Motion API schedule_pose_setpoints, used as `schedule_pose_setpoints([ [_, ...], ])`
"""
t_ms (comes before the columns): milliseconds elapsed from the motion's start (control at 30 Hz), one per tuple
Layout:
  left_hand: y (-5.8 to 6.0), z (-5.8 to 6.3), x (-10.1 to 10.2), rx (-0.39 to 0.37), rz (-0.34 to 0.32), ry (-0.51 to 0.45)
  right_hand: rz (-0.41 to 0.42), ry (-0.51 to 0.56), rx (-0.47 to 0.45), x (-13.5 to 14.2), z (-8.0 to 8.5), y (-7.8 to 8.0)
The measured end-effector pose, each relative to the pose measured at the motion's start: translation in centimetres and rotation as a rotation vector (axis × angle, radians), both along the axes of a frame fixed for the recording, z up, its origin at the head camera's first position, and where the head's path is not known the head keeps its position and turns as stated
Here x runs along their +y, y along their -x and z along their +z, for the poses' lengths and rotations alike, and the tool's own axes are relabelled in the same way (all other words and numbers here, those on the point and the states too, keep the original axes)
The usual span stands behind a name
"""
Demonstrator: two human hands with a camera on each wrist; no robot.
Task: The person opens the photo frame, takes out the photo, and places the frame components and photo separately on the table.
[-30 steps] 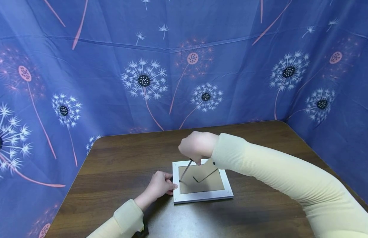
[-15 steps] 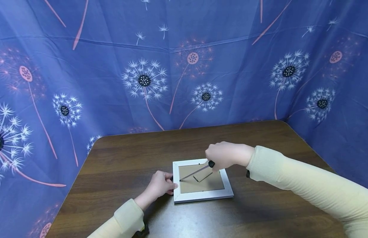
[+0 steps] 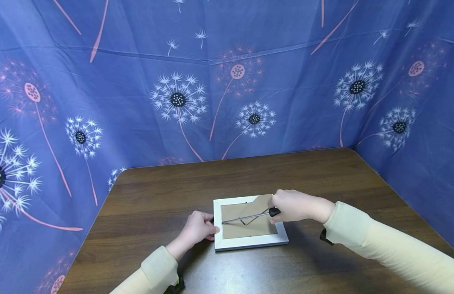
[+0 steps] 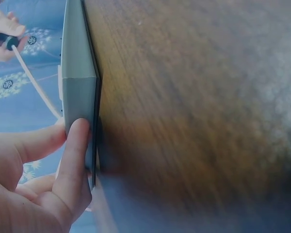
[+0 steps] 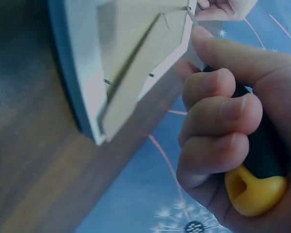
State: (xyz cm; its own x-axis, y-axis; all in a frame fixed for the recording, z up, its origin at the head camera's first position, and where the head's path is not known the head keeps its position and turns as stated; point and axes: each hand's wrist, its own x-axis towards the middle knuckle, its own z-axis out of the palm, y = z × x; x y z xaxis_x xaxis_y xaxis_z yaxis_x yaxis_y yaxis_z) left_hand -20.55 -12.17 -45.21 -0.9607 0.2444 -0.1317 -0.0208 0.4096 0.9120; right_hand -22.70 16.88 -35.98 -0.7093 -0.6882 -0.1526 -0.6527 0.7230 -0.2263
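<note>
A white picture frame [image 3: 245, 241] lies on the table with its brown backing board [image 3: 241, 232] facing up. My left hand [image 3: 195, 228] grips the frame's left edge, thumb on top and fingers along the side, which the left wrist view shows closely. In my right hand [image 3: 296, 205] is a screwdriver [image 5: 257, 191] with a black and yellow handle, fingers curled round it. Its shaft [image 3: 245, 218] runs low and nearly flat across the backing, the tip at the inner left edge near my left thumb. A stand leg [image 5: 136, 77] is attached to the backing.
Small dark tabs [image 5: 151, 74] show along the frame's inner edge in the right wrist view. Beneath everything is a brown wooden table [image 3: 168, 188]. A blue curtain [image 3: 138, 122] with dandelion prints hangs behind and at both sides.
My right hand has swung right and lower, tilting the screwdriver from steep to nearly flat while its tip stays at the left inner edge. The left hand and frame hold still.
</note>
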Motion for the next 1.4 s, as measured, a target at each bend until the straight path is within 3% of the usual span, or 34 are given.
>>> schedule_pose_setpoints([
  [333, 0.4, -0.4, -0.3, 0.011, 0.015, 0.062, -0.009, 0.116, -0.004, 1.7, -3.1, -0.3],
  [500, 0.2, -0.3, -0.2, 0.024, 0.011, 0.103, -0.047, 0.17, -0.025, 2.5, -3.9, 0.0],
  [633, -0.3, -0.2, -0.3, 0.029, 0.008, 0.135, -0.096, 0.228, -0.003, 2.9, -4.3, 0.8],
  [933, -1.4, 0.0, -0.6, 0.031, -0.018, 0.105, -0.181, 0.366, 0.089, 3.5, -6.7, 3.9],
  [1167, -2.5, 0.1, -0.9, 0.047, -0.037, 0.097, -0.366, 0.466, -0.049, 4.3, -7.9, 6.5],
  [1400, -3.4, 0.2, -1.0, 0.107, -0.054, 0.172, -0.445, 0.492, -0.167, 4.7, -8.8, 7.9],
])
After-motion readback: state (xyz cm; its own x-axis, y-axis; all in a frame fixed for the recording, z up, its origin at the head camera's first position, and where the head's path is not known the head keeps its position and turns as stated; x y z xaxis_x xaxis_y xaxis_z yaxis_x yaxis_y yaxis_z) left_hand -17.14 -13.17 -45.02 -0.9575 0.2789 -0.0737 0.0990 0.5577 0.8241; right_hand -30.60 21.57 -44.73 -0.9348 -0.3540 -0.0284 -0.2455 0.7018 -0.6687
